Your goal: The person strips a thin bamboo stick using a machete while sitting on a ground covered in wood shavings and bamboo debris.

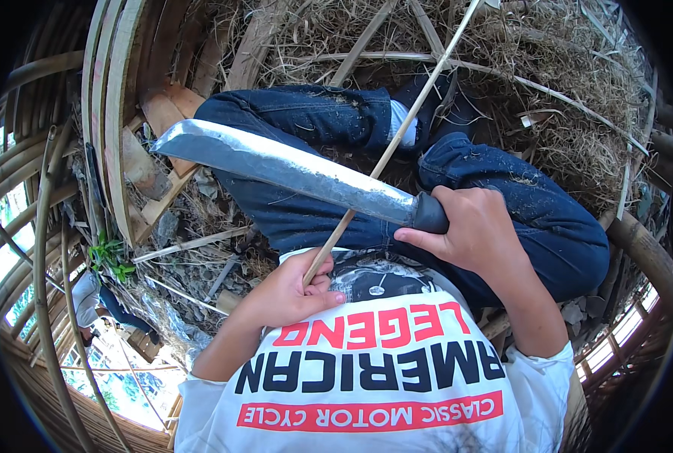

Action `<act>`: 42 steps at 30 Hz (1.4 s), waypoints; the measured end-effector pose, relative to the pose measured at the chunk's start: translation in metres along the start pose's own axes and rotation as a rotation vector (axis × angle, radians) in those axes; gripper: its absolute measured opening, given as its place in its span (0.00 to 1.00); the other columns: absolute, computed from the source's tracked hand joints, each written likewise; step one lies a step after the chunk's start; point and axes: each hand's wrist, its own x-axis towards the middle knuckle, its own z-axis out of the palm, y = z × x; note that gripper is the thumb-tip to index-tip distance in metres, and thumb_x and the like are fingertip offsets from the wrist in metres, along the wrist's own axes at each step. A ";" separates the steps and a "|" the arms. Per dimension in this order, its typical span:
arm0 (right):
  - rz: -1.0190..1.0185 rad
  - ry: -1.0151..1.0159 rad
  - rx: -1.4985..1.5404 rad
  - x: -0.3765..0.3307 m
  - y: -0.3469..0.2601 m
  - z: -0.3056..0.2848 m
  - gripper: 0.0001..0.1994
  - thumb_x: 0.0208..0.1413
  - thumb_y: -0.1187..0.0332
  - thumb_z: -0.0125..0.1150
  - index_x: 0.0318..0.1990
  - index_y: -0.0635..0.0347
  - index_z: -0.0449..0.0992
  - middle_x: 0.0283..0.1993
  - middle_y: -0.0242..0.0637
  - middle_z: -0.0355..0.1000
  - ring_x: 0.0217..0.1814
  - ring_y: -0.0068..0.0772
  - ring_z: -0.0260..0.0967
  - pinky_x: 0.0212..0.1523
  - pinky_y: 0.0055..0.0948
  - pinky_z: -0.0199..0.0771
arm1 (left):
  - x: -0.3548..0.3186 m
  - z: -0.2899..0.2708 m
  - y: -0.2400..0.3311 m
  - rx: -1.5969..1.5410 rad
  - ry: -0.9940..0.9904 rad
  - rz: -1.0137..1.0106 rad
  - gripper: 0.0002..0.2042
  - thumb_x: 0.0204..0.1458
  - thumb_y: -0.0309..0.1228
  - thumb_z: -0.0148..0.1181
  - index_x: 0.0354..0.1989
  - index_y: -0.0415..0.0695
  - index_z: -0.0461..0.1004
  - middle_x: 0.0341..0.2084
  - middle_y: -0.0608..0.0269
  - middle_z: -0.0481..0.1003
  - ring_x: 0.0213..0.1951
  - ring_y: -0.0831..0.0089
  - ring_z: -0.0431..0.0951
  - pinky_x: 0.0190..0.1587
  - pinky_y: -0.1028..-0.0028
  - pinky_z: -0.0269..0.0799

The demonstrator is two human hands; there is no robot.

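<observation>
My right hand (476, 230) is wrapped round the dark handle of a machete (291, 170). Its broad grey blade points to the left across my lap and lies over a thin bamboo strip (404, 132), crossing it near my body. Close to my shirt, my left hand (302, 291) grips the near end of that strip between thumb and fingers. From there the strip slants up and away to the right, past my feet to the top of the view. Whether the blade's edge touches the strip or only passes above it, I cannot tell.
I sit cross-legged in dark jeans (518, 192). Dry shavings (563, 83) heap up ahead. Long wooden boards (110, 106) stand at the left beside a small green plant (110, 257). Bamboo poles (42, 272) form a wall; another person (110, 302) is partly visible beyond it.
</observation>
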 end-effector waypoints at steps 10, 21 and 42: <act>-0.019 0.078 -0.043 -0.006 0.011 -0.001 0.32 0.40 0.36 0.65 0.20 0.64 0.74 0.16 0.46 0.70 0.19 0.48 0.72 0.24 0.37 0.73 | -0.001 -0.003 -0.010 -0.004 -0.008 -0.013 0.17 0.47 0.21 0.65 0.32 0.46 0.57 0.20 0.79 0.53 0.22 0.91 0.52 0.25 0.86 0.47; 0.329 0.237 0.177 -0.007 0.052 -0.024 0.25 0.47 0.45 0.65 0.26 0.64 0.78 0.19 0.50 0.71 0.25 0.52 0.73 0.29 0.42 0.71 | 0.001 -0.008 -0.014 -0.047 -0.033 -0.007 0.16 0.49 0.25 0.66 0.31 0.44 0.60 0.19 0.79 0.54 0.20 0.91 0.52 0.23 0.85 0.50; 0.277 0.119 0.133 0.014 0.027 -0.014 0.30 0.44 0.39 0.64 0.21 0.65 0.78 0.17 0.48 0.71 0.22 0.50 0.73 0.26 0.41 0.73 | -0.001 -0.004 -0.016 -0.102 0.057 -0.028 0.17 0.65 0.45 0.41 0.33 0.42 0.62 0.17 0.73 0.58 0.21 0.85 0.54 0.22 0.81 0.50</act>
